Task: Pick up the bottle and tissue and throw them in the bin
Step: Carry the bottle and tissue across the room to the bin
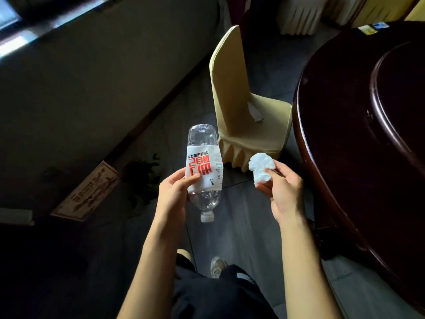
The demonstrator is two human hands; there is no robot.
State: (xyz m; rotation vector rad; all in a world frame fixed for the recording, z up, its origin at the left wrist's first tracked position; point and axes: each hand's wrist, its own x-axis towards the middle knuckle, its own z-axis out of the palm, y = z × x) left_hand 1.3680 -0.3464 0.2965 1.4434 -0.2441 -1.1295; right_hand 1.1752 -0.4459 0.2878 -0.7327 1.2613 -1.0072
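Note:
My left hand [173,194] grips a clear plastic bottle [203,164] by its white label with red lettering. The bottle is held upside down, its white cap pointing toward me. My right hand [284,192] pinches a crumpled white tissue [261,166] between thumb and fingers. Both hands are held out in front of me above the dark tiled floor, about a hand's width apart. No bin is in view.
A chair with a cream cover [239,104] stands just ahead, a scrap of white paper [254,112] on its seat. A large dark round wooden table [358,125] fills the right side. A wall [92,77] and a potted plant [142,176] are on the left.

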